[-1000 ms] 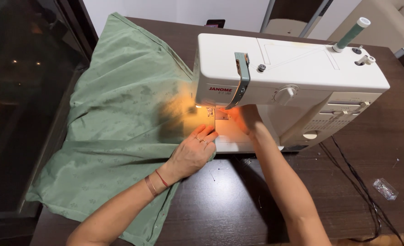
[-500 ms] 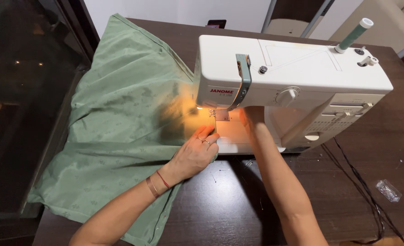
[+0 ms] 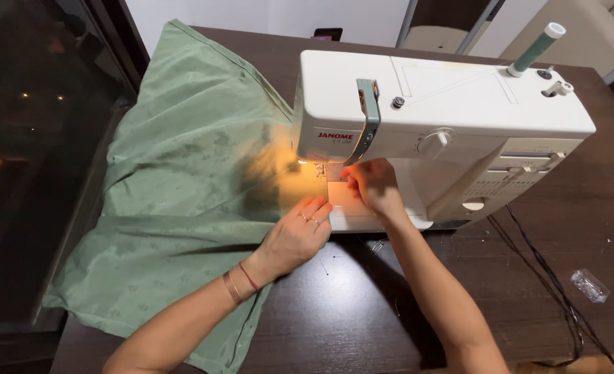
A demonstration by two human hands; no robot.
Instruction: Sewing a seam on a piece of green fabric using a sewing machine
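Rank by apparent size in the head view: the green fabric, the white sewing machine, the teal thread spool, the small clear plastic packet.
1. Green patterned fabric
2. White sewing machine
3 and 4. Teal thread spool and small clear plastic packet: they look alike in size, and the packet lies nearer the camera, so no ranking.

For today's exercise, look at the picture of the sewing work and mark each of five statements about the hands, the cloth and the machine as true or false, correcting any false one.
1. The left hand rests on the green fabric beside the machine's bed. True.
2. The right hand is under the arm of the white sewing machine, near the needle area. True.
3. The fabric is red. False: it is pale green.
4. The thread spool sits on top of the machine at its right end. True.
5. The machine stands on a white table. False: the table is dark brown wood.
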